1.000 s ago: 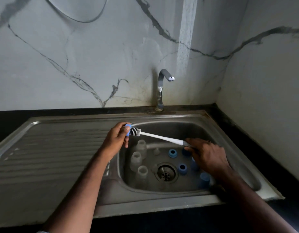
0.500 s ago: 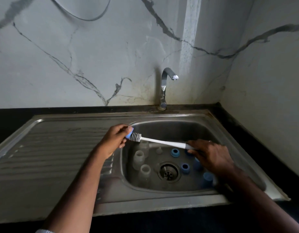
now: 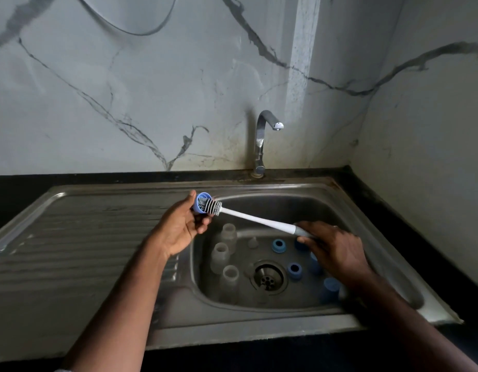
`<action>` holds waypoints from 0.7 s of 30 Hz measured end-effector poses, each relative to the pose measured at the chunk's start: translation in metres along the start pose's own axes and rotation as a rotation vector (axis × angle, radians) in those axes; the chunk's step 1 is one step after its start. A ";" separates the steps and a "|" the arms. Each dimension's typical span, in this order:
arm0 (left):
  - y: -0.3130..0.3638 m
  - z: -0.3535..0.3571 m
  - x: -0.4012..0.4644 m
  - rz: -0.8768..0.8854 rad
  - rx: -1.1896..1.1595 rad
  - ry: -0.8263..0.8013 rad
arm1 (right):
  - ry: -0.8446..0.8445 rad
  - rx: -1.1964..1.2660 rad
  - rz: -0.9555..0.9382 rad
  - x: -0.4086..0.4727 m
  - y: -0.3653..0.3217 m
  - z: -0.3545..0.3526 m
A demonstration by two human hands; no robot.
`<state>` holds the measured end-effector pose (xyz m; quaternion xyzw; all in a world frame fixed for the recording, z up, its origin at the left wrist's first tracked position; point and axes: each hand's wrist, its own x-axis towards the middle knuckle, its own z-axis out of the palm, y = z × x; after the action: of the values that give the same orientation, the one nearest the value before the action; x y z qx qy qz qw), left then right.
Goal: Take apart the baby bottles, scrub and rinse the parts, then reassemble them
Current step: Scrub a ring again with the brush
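Marble-veined wall behind, black counter, and a steel sink (image 3: pixel 103 237) with its ribbed drainboard running off toward nine o'clock. Tap (image 3: pixel 262 140) at twelve o'clock, spout hooked over toward three, no water visible from it.

Over the bowl's upper left corner, the left hand (image 3: pixel 178 226) has its fingers curled round a small blue cap (image 3: pixel 201 202), open mouth facing three o'clock. Poked into that mouth is the bristle head of the bottle brush (image 3: pixel 248 217). Its long axis runs from ten o'clock down to four o'clock, bristles at the high left end, white shaft sloping down to the grey grip. The right hand (image 3: pixel 334 248) pinches that grip between thumb and fingers, hovering above the right half of the bowl.

Down on the bowl floor: three clear bottles (image 3: pixel 220 257) standing upright in a column at nine o'clock of the drain (image 3: pixel 268 277), necks up. A small clear teat (image 3: pixel 252 242) sits at eleven o'clock of the drain. Blue rings (image 3: pixel 279 245) lie at one and three o'clock, and more blue caps (image 3: pixel 330 288) sit partly hidden under the right wrist.
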<state>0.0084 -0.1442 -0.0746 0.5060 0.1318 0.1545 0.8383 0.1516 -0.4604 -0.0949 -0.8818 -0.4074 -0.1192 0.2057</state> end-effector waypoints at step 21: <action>0.010 -0.029 -0.009 0.176 0.641 -0.215 | -0.051 -0.088 -0.073 0.000 0.019 -0.001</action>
<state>-0.0122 -0.1200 -0.0779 0.7662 0.0403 0.1224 0.6296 0.1659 -0.4716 -0.0988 -0.8772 -0.4388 -0.1221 0.1519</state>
